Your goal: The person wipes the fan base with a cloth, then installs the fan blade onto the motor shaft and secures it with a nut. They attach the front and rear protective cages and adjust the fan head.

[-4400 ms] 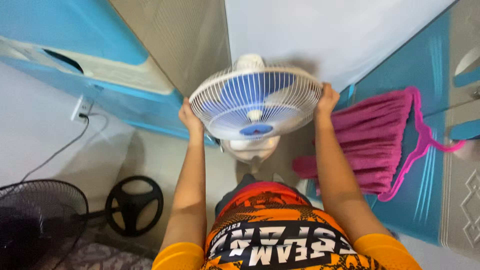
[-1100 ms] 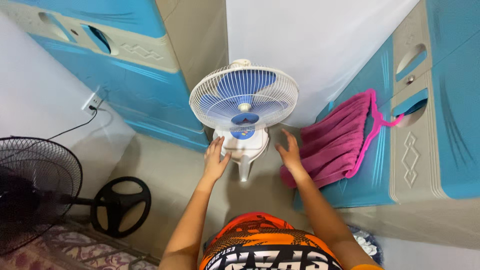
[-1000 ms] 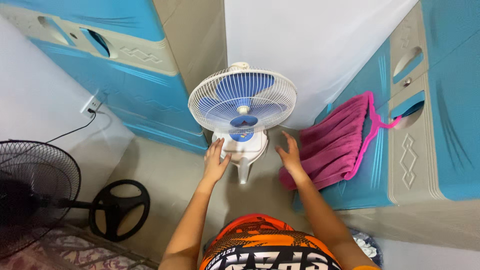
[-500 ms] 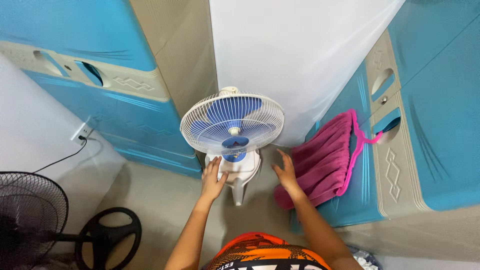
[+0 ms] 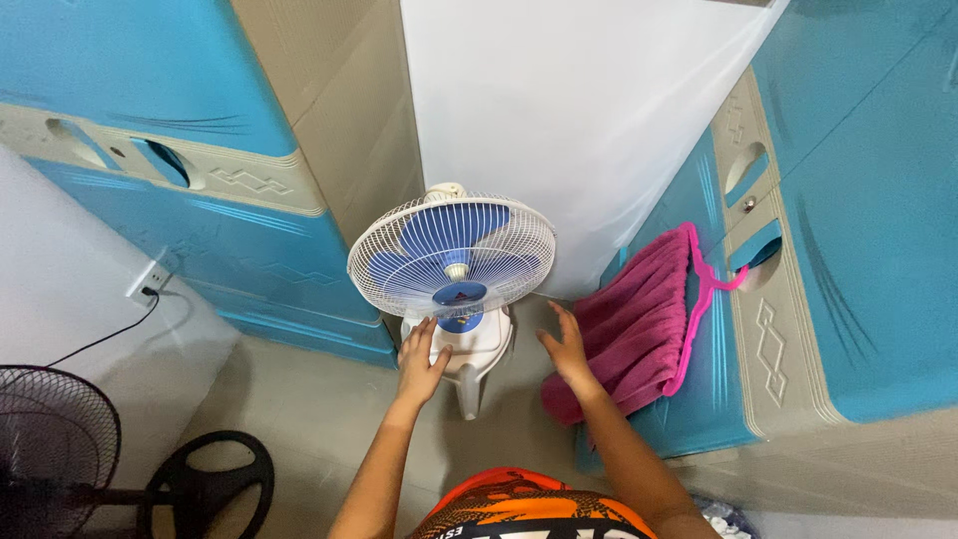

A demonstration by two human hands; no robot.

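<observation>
A small white table fan (image 5: pixel 451 258) with blue blades and a white wire guard stands on the floor in the corner, on a cream base (image 5: pixel 473 349). My left hand (image 5: pixel 420 357) rests flat with fingers apart against the left side of that base. My right hand (image 5: pixel 566 345) hovers open just right of the base, a little apart from it, next to a pink cloth (image 5: pixel 634 321). Neither hand holds anything.
Blue and beige plastic cabinets stand at the left (image 5: pixel 160 150) and right (image 5: pixel 848 230). The pink cloth hangs on a pink hanger (image 5: pixel 704 294) from the right cabinet. A black standing fan (image 5: pixel 60 459) with a round base (image 5: pixel 205 484) is at lower left; a wall socket (image 5: pixel 146 283) holds a plugged cable.
My hands left the fan's guard after it was set on the floor, and came down beside its base. The view has since tilted upward; the hands have barely shifted.
</observation>
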